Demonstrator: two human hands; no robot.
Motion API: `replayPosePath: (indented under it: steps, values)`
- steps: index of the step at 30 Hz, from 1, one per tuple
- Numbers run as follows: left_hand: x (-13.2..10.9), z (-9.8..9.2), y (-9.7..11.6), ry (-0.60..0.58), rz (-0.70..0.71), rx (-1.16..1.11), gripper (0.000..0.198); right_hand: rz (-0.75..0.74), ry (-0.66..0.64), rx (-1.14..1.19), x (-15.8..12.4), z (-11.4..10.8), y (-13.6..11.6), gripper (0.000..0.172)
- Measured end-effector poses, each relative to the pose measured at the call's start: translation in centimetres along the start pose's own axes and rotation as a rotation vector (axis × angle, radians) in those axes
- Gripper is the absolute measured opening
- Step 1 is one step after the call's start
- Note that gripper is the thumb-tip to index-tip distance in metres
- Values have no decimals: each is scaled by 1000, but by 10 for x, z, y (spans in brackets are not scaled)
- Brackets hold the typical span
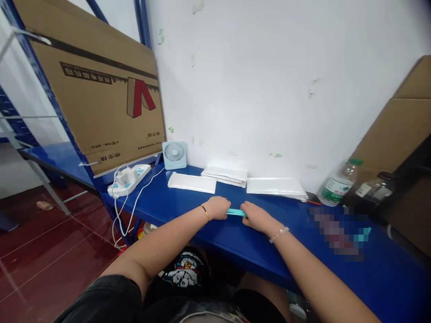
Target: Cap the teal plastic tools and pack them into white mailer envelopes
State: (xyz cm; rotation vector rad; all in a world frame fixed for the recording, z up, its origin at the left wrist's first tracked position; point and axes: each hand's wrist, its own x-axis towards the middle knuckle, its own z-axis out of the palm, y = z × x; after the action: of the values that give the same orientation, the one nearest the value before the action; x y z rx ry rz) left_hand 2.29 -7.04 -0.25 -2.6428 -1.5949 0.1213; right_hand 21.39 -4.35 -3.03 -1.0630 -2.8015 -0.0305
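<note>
My left hand [219, 207] and my right hand [256, 216] are both closed, one on each end of a slim turquoise bundle [236, 212]. Thin stacked layers or strips show in the short stretch between my fists; its ends are hidden by my fingers, and I cannot make out its exact kind. The bundle is held over the front part of the blue table [229, 233]. Behind my hands lie flat white packets: one on the left [191, 182], a small stack in the middle [225, 175] and another pile on the right [276, 186].
A light blue fan [174, 155] stands at the back left beside a white power strip [129, 180] with trailing cables. On the right are a green-capped bottle [338, 184], a dark bottle [373, 193] and a pixelated patch. Cardboard [101, 89] walls off the left side.
</note>
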Motion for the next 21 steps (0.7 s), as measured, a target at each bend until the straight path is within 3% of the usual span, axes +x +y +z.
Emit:
replayPosePath:
  steps: [5, 10, 14, 17, 19, 21]
  values:
    - [7, -2, -6, -13, 42, -89, 25, 41, 1, -91, 2, -5, -5, 22]
    - [22, -10, -17, -170, 119, -340, 45, 68, 23, -167, 11, -4, -3, 24]
    - [35, -3, -7, -32, 8, -317, 26, 122, 43, -226, 19, -5, -1, 20]
    - [36, -1, -6, 11, 19, -370, 37, 168, 15, -217, 20, -7, 1, 19]
    - [29, -2, -24, 60, 59, -473, 52, 203, 11, -202, 15, -8, 7, 18]
    - [16, -4, -59, 169, 31, -515, 56, 247, 35, -177, 7, -8, 16, 16]
